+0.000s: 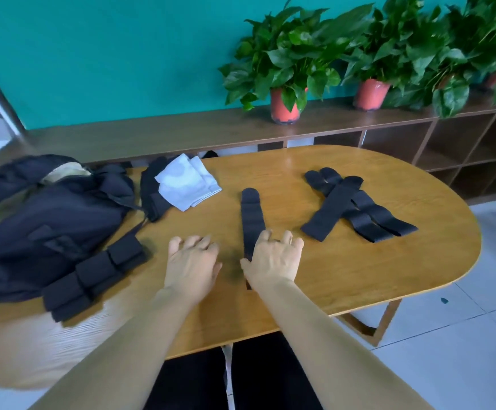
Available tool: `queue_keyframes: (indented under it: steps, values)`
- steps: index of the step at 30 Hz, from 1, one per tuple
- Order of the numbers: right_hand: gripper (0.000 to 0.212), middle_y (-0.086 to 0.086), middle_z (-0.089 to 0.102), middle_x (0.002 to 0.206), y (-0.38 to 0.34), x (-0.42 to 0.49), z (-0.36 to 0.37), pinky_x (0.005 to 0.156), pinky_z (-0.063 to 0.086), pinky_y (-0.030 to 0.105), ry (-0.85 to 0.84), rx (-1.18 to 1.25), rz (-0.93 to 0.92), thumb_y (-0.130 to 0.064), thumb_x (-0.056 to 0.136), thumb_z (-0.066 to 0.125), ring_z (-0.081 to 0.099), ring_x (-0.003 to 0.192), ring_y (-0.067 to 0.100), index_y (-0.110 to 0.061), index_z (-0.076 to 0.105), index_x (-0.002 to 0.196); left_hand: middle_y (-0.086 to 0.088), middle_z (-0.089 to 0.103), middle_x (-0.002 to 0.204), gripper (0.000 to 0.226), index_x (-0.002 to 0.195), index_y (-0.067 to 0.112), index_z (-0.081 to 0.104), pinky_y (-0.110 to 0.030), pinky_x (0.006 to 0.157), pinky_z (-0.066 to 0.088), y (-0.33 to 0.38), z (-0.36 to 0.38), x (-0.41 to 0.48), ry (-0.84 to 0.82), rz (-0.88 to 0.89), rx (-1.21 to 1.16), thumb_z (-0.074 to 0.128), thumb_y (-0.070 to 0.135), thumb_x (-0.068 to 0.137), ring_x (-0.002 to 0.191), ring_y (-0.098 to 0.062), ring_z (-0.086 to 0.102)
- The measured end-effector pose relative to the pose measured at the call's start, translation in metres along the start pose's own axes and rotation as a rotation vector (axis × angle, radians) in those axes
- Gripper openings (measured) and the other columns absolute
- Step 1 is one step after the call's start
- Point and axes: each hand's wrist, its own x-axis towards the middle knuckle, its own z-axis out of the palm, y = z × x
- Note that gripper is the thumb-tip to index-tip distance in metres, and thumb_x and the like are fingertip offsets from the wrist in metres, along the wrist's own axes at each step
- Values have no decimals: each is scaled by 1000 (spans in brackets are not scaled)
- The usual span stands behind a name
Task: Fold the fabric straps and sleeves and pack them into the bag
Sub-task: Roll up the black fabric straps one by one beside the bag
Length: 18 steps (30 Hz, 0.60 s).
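Left hand (192, 261) was observed open above tabletop (359, 267). Right hand (273, 258) was laid, fingers loose, on black strap (251, 214); nothing grasped.

Bag (48, 220) on desk (359, 276) at left | folded cloth (186, 180) far of centre | single strap (252, 220) at centre | crossed straps (356, 207) right | potted plants (285, 63) on shelf (152, 134) behind
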Motion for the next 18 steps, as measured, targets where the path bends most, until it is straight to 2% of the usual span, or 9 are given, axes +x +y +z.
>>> queue_keyframes:
  steps: [3,5,6,9,12,14,18]
  values:
    - [36,2,67,89,11,5,-10,85,29,40,72,36,-5,-46,94,38,44,108,26,-16,53,108,7,60,128,22,105,24,67,-39,98,13,-7,3,-4,50,28,-40,55,37,92,122,-19,50]
    - [18,0,66,87,25,10,-12,82,31,38,114,59,-79,-32,93,41,45,105,25,-18,52,91,9,64,120,18,99,24,69,-37,99,16,-7,4,-4,92,93,-108,58,36,91,118,-19,54]
    - [14,0,65,88,32,12,-10,80,31,36,129,60,-134,-28,92,43,45,103,25,-18,52,90,10,63,122,19,103,25,70,-37,101,19,-4,5,-4,94,139,-160,58,35,92,120,-18,52]
    - [17,-2,67,92,46,12,5,77,36,37,190,40,-316,-24,87,54,49,100,25,-18,64,98,12,55,134,27,119,27,65,-33,106,22,5,7,-6,63,249,-340,53,34,96,129,-13,43]
    - [18,-4,69,94,47,4,20,75,44,38,334,124,-473,-21,76,65,56,101,26,-19,71,93,13,52,138,30,124,28,63,-25,108,17,10,11,-7,25,320,-427,53,33,96,130,-7,39]
    - [17,-6,69,94,42,-3,24,75,40,36,387,150,-545,-21,77,57,55,103,24,-20,72,84,14,50,139,33,126,28,61,-22,109,13,10,16,-8,-23,342,-442,52,34,95,131,-4,38]
    - [40,-8,66,84,31,-9,34,79,33,34,307,147,-599,-19,77,33,54,102,24,-20,72,72,14,47,143,36,129,29,58,-16,109,5,8,24,-9,-56,356,-435,50,37,96,132,-3,37]
